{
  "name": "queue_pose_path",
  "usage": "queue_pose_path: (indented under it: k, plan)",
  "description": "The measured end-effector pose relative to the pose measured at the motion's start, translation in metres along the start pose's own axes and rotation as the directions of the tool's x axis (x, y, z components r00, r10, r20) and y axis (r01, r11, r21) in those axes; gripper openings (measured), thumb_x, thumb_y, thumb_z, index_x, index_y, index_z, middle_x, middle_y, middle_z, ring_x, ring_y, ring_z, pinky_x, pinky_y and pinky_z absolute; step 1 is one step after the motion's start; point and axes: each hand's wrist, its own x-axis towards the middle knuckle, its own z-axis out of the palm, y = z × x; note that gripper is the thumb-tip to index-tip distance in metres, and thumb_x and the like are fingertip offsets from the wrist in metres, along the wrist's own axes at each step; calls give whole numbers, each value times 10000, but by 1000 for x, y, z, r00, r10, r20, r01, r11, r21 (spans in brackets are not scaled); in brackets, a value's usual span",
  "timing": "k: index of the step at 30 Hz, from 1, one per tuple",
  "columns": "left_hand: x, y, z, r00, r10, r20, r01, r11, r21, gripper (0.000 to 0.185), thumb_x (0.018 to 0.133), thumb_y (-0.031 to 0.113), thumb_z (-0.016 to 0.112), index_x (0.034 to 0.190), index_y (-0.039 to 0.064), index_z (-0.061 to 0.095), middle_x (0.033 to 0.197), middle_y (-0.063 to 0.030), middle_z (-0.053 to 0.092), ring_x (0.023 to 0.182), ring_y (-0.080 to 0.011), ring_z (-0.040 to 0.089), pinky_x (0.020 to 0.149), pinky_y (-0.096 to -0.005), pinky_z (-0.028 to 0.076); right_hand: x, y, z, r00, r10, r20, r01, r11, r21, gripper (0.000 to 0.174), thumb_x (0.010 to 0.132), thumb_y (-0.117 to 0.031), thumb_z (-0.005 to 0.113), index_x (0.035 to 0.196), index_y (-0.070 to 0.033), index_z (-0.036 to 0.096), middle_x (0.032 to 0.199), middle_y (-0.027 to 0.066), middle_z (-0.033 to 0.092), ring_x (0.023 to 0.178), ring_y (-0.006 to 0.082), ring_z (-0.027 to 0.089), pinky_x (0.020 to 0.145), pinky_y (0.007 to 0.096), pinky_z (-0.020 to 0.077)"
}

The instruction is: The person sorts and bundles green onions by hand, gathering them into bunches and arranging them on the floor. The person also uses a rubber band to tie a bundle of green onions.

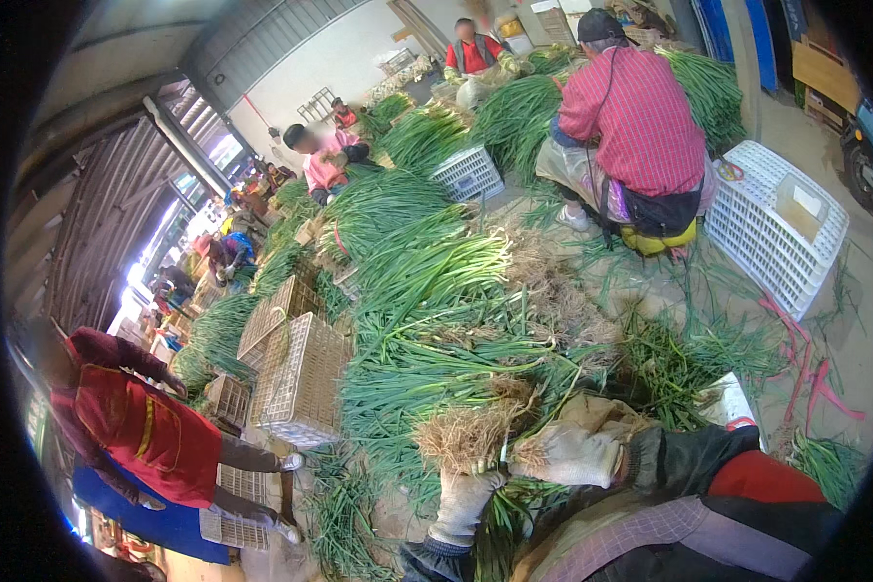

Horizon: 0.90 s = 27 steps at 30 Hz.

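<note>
My left hand (467, 498), in a pale knitted work glove, is closed on the white stems of some green onions (505, 524), whose leaves hang down below it. Beside it, my right hand (575, 455), gloved the same way, is closed around the rooted end of green onions, with roots showing at its fingers. Just above my left hand lie the tan, earthy roots (455, 436) of a bunch. A large pile of green onions (422, 356) spreads in front of me, leaves to the left and roots to the right.
Plastic crates (302, 382) stand left of the pile, near a standing person in a red apron (145, 436). A person in a checked shirt (640, 120) sits ahead beside a stack of white crates (778, 218). Loose leaves (662, 356) and pink ribbon (818, 389) litter the floor. Other people sit farther back.
</note>
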Motion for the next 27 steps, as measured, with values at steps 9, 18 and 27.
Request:
queue_pose_path:
  k: [9, 18, 27]
  plan:
    - [-2, 5, -6, 999, 33, 31, -35, 998, 57, 641, 707, 12, 780, 1287, 1, 508, 1228, -102, 639, 1141, -219, 595, 1008, -335, 452, -7, 9, 3, 988, 67, 140, -132, 835, 534, 271, 987, -283, 520, 887, -75, 661, 705, 35, 601, 624, 136, 557, 603, 336, 448]
    - [0, -6, -11, 944, 179, 276, -327, 594, 735, 827, 800, 508, 701, 1421, 72, 372, 1396, -107, 507, 1336, -266, 412, 1157, -526, 265, -20, -35, -52, 743, 410, 530, -650, 249, 718, 256, 938, -246, 574, 972, -50, 736, 723, 9, 648, 545, 63, 504, 513, 220, 398]
    - [-16, -2, -31, 979, 21, -203, -4, 996, 84, 621, 659, -55, 732, 1238, -32, 510, 1176, -110, 621, 1046, -207, 589, 908, -326, 504, -37, 23, -130, 955, 296, -14, -291, 947, 134, 252, 777, -230, 637, 878, -2, 675, 908, 202, 685, 780, 343, 659, 710, 414, 519]
